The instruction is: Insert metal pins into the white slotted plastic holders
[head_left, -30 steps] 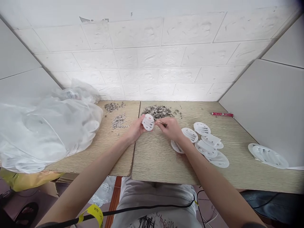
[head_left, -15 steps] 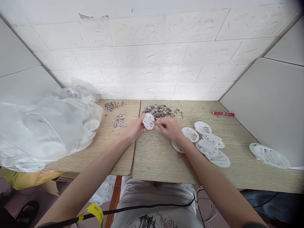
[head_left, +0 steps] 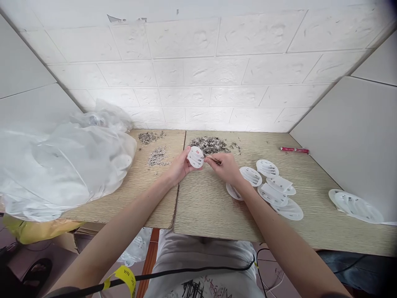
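My left hand (head_left: 180,167) is closed on the edge of a white round plastic disc (head_left: 195,157), with its ridged face turned up. Small metal bits and a pinkish mark show on the disc. In my right hand (head_left: 226,166) is a thin pair of tweezers (head_left: 214,159), pinched with the tip at the disc's right edge; whether the tip holds a part is too small to tell. Just behind the hands lies a heap of small metal pieces (head_left: 209,145). Several similar white discs (head_left: 267,168) lie beside my right forearm, some overlapping.
Two smaller piles of metal parts (head_left: 157,156) lie on the left table section. A large clear bag of white pieces (head_left: 62,169) fills the left side. At the right are a red pen-like object (head_left: 294,150) and more discs (head_left: 356,205) by the panel. A tiled wall closes the back.
The view has shifted slightly. The disc stays in my left hand, and the tweezers remain at its right edge with a small change of angle.
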`<move>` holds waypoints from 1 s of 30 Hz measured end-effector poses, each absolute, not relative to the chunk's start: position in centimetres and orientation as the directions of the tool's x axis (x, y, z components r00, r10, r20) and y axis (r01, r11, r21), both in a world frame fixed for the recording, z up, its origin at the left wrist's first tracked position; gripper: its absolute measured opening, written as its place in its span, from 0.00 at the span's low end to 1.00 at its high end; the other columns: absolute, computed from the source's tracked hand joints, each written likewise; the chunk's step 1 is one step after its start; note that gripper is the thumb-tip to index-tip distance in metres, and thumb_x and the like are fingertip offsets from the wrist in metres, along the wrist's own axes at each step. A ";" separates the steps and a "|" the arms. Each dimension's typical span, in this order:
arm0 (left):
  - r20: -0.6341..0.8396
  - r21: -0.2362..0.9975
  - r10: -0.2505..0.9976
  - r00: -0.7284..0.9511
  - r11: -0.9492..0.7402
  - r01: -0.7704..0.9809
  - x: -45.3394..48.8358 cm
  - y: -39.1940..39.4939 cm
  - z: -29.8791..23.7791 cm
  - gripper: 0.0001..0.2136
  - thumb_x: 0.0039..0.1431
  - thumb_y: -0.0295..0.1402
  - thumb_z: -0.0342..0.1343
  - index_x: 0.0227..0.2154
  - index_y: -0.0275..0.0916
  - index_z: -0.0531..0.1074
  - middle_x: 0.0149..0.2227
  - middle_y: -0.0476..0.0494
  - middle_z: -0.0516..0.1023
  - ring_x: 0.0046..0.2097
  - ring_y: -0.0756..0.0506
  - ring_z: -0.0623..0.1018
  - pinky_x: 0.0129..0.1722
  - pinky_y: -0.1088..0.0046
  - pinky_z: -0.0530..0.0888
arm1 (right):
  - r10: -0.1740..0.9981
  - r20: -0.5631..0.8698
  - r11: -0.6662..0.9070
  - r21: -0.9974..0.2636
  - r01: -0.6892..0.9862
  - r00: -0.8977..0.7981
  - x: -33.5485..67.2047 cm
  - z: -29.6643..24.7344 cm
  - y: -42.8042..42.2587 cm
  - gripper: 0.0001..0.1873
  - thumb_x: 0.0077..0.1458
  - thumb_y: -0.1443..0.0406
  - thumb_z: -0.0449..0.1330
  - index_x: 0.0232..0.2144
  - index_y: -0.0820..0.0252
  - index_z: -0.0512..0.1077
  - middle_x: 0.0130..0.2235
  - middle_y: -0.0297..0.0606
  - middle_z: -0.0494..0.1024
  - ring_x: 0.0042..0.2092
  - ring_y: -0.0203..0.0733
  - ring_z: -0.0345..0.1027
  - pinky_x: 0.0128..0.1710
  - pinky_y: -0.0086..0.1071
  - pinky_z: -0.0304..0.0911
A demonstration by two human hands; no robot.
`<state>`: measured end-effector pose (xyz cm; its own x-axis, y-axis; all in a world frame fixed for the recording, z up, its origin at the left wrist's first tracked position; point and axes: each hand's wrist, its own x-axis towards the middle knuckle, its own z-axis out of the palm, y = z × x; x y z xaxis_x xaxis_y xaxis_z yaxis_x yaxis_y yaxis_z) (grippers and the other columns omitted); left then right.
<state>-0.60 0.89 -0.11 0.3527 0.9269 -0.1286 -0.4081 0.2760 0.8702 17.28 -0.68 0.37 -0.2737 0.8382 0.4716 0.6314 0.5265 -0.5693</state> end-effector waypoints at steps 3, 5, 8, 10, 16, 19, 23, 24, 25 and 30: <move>-0.113 0.870 0.924 0.366 0.270 -0.412 -0.6 0.9 -0.2 0.15 0.64 0.42 0.49 0.39 0.35 0.72 0.41 0.36 0.79 0.41 0.44 0.79 0.42 0.64 0.78 | 0.836 0.469 0.534 -0.572 0.623 -0.285 17.3 0.3 -0.7 0.22 0.60 0.59 0.53 0.15 0.60 0.59 0.18 0.30 0.59 0.23 0.32 0.50 0.27 0.29 0.48; -0.113 0.868 0.924 0.364 0.270 -0.417 -0.5 0.9 -0.2 0.14 0.63 0.41 0.50 0.38 0.35 0.72 0.40 0.36 0.79 0.41 0.44 0.79 0.43 0.64 0.78 | 0.834 0.466 0.537 -0.568 0.623 -0.294 17.4 0.2 -0.6 0.21 0.60 0.60 0.53 0.16 0.60 0.61 0.19 0.31 0.62 0.23 0.33 0.52 0.27 0.29 0.49; -0.125 0.862 0.925 0.360 0.281 -0.423 -0.5 0.8 -0.1 0.13 0.63 0.40 0.50 0.38 0.34 0.73 0.39 0.36 0.79 0.41 0.43 0.79 0.44 0.63 0.78 | 0.832 0.464 0.542 -0.563 0.624 -0.304 17.4 0.2 -0.6 0.20 0.60 0.61 0.52 0.17 0.60 0.63 0.20 0.32 0.66 0.24 0.33 0.55 0.28 0.30 0.50; -0.130 0.859 0.924 0.360 0.287 -0.424 -0.5 0.8 0.0 0.13 0.64 0.40 0.50 0.38 0.34 0.73 0.39 0.36 0.80 0.42 0.42 0.79 0.45 0.62 0.77 | 0.829 0.467 0.546 -0.561 0.622 -0.307 17.5 0.2 -0.6 0.19 0.59 0.62 0.52 0.18 0.61 0.64 0.20 0.33 0.67 0.24 0.34 0.56 0.29 0.29 0.50; -0.136 0.862 0.925 0.354 0.287 -0.418 -0.6 0.8 0.0 0.15 0.65 0.41 0.48 0.40 0.34 0.72 0.43 0.34 0.79 0.43 0.43 0.79 0.45 0.62 0.78 | 0.835 0.472 0.533 -0.568 0.627 -0.282 17.4 0.2 -0.5 0.21 0.59 0.61 0.53 0.15 0.60 0.58 0.18 0.29 0.58 0.23 0.32 0.49 0.26 0.29 0.47; -0.133 0.862 0.925 0.356 0.285 -0.419 -0.6 0.8 0.0 0.15 0.65 0.41 0.48 0.40 0.34 0.72 0.42 0.35 0.79 0.42 0.43 0.79 0.44 0.64 0.78 | 0.826 0.484 0.546 -0.562 0.621 -0.288 17.4 0.1 -0.5 0.21 0.59 0.62 0.53 0.15 0.60 0.57 0.18 0.29 0.57 0.22 0.31 0.49 0.26 0.29 0.46; -0.116 0.863 0.923 0.368 0.277 -0.423 -0.6 0.8 0.0 0.14 0.65 0.40 0.48 0.39 0.34 0.72 0.40 0.35 0.80 0.42 0.43 0.79 0.44 0.64 0.78 | 0.817 0.496 0.557 -0.549 0.623 -0.293 17.5 0.1 -0.6 0.20 0.59 0.62 0.54 0.16 0.61 0.60 0.18 0.30 0.61 0.22 0.32 0.51 0.26 0.29 0.48; -0.113 0.865 0.923 0.367 0.273 -0.421 -0.6 0.8 0.0 0.14 0.64 0.40 0.49 0.39 0.34 0.73 0.40 0.36 0.80 0.42 0.43 0.79 0.44 0.63 0.78 | 0.814 0.499 0.561 -0.542 0.626 -0.297 17.5 0.0 -0.6 0.20 0.59 0.63 0.54 0.16 0.61 0.62 0.18 0.30 0.63 0.23 0.32 0.52 0.26 0.29 0.49; -0.109 0.868 0.923 0.368 0.269 -0.417 -0.6 0.8 -0.1 0.15 0.64 0.41 0.50 0.39 0.34 0.73 0.39 0.36 0.80 0.42 0.43 0.79 0.45 0.63 0.78 | 0.809 0.502 0.568 -0.532 0.628 -0.306 17.5 0.0 -0.6 0.20 0.59 0.63 0.53 0.17 0.61 0.64 0.19 0.31 0.65 0.23 0.33 0.55 0.27 0.29 0.50; -0.057 0.898 0.916 0.397 0.221 -0.381 -0.6 0.8 -0.7 0.19 0.59 0.46 0.55 0.36 0.31 0.75 0.37 0.34 0.80 0.43 0.41 0.79 0.47 0.60 0.76 | 0.775 0.513 0.610 -0.453 0.650 -0.370 17.8 -0.2 -0.5 0.15 0.60 0.64 0.53 0.26 0.61 0.76 0.27 0.38 0.78 0.28 0.38 0.67 0.31 0.29 0.55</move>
